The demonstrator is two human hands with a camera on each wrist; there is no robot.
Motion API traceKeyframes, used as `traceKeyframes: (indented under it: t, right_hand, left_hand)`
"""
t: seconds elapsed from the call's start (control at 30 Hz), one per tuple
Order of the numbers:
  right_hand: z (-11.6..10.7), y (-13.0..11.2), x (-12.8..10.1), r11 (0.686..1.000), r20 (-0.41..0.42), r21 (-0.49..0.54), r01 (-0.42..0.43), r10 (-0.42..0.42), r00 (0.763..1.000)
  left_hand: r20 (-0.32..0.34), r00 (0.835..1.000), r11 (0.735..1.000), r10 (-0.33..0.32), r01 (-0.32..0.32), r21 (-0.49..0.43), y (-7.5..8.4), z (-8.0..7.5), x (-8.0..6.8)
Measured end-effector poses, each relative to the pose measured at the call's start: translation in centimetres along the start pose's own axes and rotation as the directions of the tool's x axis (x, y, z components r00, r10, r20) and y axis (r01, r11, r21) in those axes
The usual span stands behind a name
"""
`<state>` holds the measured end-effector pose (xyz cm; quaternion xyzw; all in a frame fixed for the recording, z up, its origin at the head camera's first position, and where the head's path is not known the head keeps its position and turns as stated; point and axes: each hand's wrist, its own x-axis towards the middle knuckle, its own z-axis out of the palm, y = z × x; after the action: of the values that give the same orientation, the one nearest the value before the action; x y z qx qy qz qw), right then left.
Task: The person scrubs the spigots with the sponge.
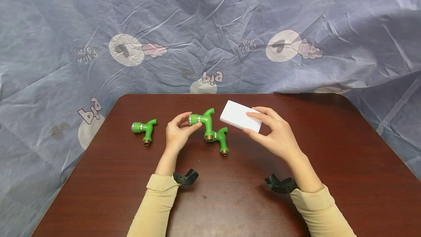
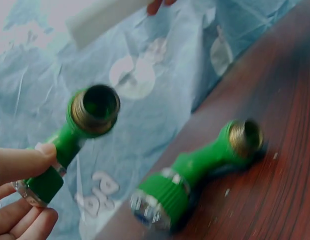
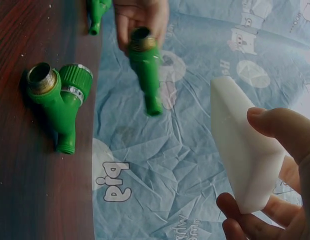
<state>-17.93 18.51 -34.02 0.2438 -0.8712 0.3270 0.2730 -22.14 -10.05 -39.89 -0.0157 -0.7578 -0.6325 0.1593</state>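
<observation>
In the head view my left hand (image 1: 177,132) pinches a green tap (image 1: 206,120) by its ribbed knob, holding it above the table. The threaded brass inlet of this tap faces the camera in the left wrist view. My right hand (image 1: 277,134) grips a white rectangular block (image 1: 241,115), which looks like a sponge, between thumb and fingers at its right end. The block is tilted and apart from the tap. A second green tap (image 1: 222,142) lies on the table just behind and below the held one, partly covered by it. Another green tap (image 1: 146,131) lies left of my left hand.
The dark brown wooden table (image 1: 230,200) has rounded far corners. A wrinkled blue-grey cloth (image 1: 210,28) with printed cartoons hangs behind it. Black curved mounts (image 1: 186,177) sit at both wrists, beside the pale yellow sleeves.
</observation>
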Motion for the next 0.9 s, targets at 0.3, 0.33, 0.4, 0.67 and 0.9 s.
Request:
traceKeyframes:
  t: [0.3, 0.33, 0.4, 0.67, 0.9]
  right_hand:
    - [0.8, -0.4, -0.1, 0.999, 0.022, 0.023, 0.028, -0.029, 0.999]
    - [0.9, -0.4, -0.1, 0.999, 0.021, 0.027, 0.034, -0.035, 0.999]
    - [1.2, -0.5, -0.1, 0.998, 0.019, 0.035, 0.048, -0.049, 0.999]
    - [2.4, -1.0, -0.3, 0.991, 0.03, 0.04, 0.129, -0.13, 0.991]
    - [2.5, -0.9, -0.4, 0.993, -0.035, -0.053, 0.102, -0.104, 0.994]
  left_hand:
    - [0.091, 0.978, 0.981, 0.187, -0.182, -0.062, 1.9, 2.1, -1.6]
    - [0.098, 0.975, 0.979, 0.198, -0.193, -0.062, 2.3, 2.2, -1.9]
    - [0.109, 0.97, 0.975, 0.219, -0.213, -0.063, 3.2, 2.4, -2.5]
    - [0.165, 0.936, 0.95, 0.312, -0.302, -0.084, 5.6, 2.8, -3.9]
    - [0.166, 0.925, 0.94, 0.34, -0.333, -0.074, 5.9, 3.1, -4.0]
